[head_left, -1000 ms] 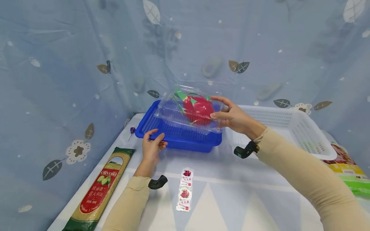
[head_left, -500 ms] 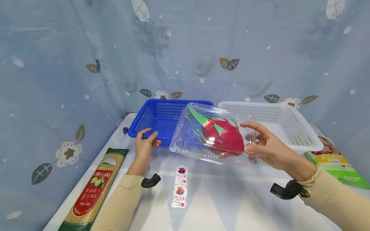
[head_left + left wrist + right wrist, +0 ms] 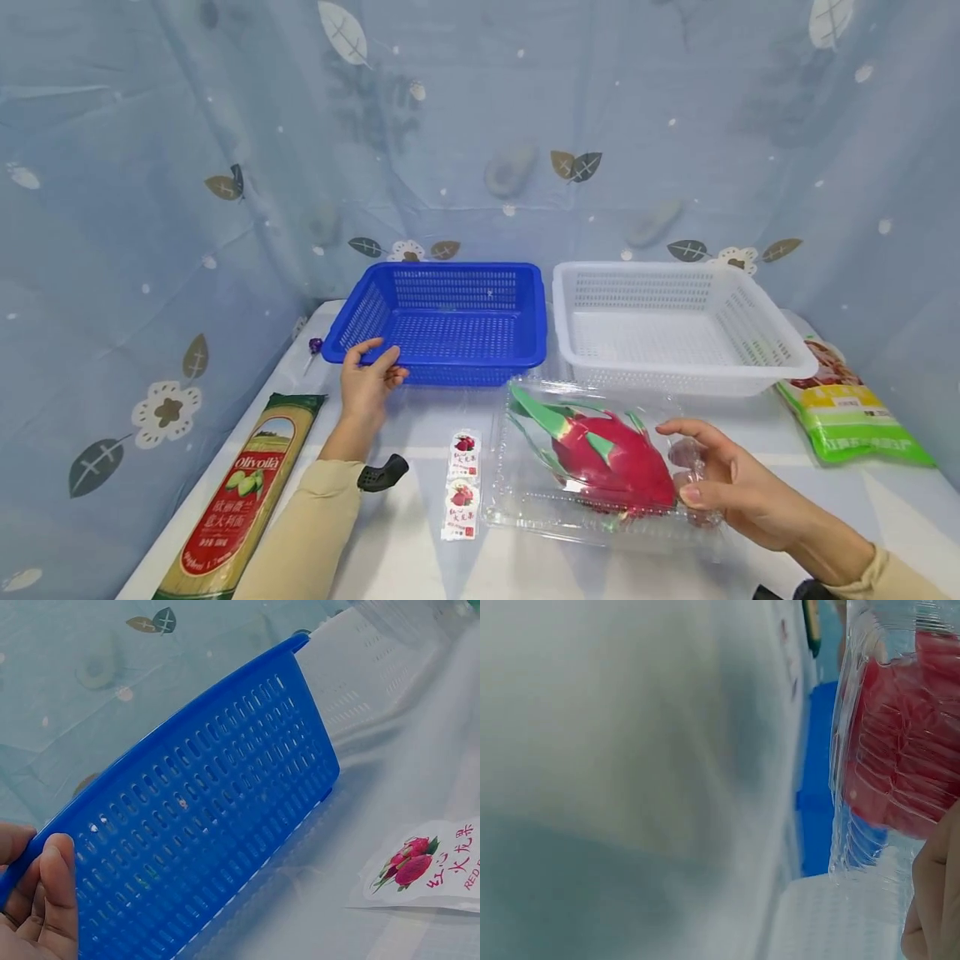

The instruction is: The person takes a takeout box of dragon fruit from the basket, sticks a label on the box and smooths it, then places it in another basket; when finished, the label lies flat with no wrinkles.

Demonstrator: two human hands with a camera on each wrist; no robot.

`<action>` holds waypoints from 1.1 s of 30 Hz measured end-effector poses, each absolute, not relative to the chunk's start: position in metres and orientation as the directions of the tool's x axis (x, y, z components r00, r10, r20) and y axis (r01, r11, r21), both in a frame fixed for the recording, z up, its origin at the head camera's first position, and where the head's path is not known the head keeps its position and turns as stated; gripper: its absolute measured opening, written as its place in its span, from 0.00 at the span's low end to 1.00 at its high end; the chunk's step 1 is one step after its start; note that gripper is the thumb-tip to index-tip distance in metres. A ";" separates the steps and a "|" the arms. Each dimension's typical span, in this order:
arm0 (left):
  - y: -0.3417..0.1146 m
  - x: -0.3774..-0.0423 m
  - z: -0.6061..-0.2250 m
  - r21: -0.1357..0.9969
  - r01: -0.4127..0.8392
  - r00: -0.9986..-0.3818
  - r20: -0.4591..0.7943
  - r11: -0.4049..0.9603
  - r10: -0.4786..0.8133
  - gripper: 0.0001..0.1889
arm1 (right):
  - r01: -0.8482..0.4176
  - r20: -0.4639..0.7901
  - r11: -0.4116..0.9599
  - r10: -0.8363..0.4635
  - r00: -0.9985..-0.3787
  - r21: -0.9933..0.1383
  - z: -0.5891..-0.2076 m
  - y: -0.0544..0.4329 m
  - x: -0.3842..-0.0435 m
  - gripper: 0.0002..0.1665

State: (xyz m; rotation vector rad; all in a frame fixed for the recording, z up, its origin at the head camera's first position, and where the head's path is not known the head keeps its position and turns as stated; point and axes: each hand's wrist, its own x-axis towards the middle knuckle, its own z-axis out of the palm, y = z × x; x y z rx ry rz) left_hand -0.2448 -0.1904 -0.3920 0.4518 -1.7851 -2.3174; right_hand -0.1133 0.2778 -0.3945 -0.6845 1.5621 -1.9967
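Observation:
My right hand (image 3: 750,492) grips the right end of a clear plastic clamshell box (image 3: 517,492) with a red dragon fruit (image 3: 622,458) inside. In the right wrist view the box (image 3: 844,765) is seen side-on, above the white cloth. With thumb and fingers, my left hand (image 3: 367,387) pinches the front left rim of the blue plastic basket (image 3: 435,364). The left wrist view shows that rim between the thumb and fingers (image 3: 56,892). Two dragon fruit labels (image 3: 462,483) lie on the cloth just left of the box.
A white basket (image 3: 675,371) stands right of the blue one. On the far right lies a green and yellow food bag (image 3: 855,408). A spaghetti pack (image 3: 240,500) lies along the left edge, with a purple lollipop (image 3: 314,345) beyond it. Patterned curtains (image 3: 450,125) hang behind.
My right hand has brought the clamshell box with the dragon fruit from over the blue basket rightward and toward me, low over the front of the table. My left hand stays on the basket rim.

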 end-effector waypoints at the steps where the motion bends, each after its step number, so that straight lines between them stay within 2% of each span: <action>1: -0.190 -0.245 -0.392 0.964 -0.042 -0.937 -0.130 -0.264 -0.324 0.21 | 0.095 0.072 -0.211 -0.666 -0.742 -0.973 -0.399 0.281 -0.113 0.35; 8: -0.192 -0.243 -0.386 0.964 -0.066 -0.933 -0.151 -0.258 -0.327 0.21 | 0.191 -0.056 -0.131 -0.666 -0.744 -0.973 -0.415 0.298 -0.112 0.34; 19: -0.191 -0.243 -0.387 0.965 -0.072 -0.927 -0.158 -0.252 -0.339 0.23 | 0.132 -0.076 -0.041 -0.636 -0.768 -0.990 -0.418 0.310 -0.125 0.32; 26: -0.189 -0.243 -0.387 0.968 -0.051 -0.920 -0.141 -0.246 -0.365 0.22 | 0.104 -0.085 0.009 -0.650 -0.755 -0.994 -0.413 0.307 -0.135 0.32; 30: -0.188 -0.243 -0.387 0.968 -0.051 -0.922 -0.141 -0.247 -0.361 0.24 | 0.092 -0.112 0.064 -0.622 -0.775 -0.994 -0.412 0.305 -0.138 0.32; 33: -0.188 -0.242 -0.388 0.967 -0.051 -0.923 -0.140 -0.248 -0.358 0.24 | 0.070 -0.083 0.045 -0.643 -0.761 -0.997 -0.413 0.306 -0.141 0.33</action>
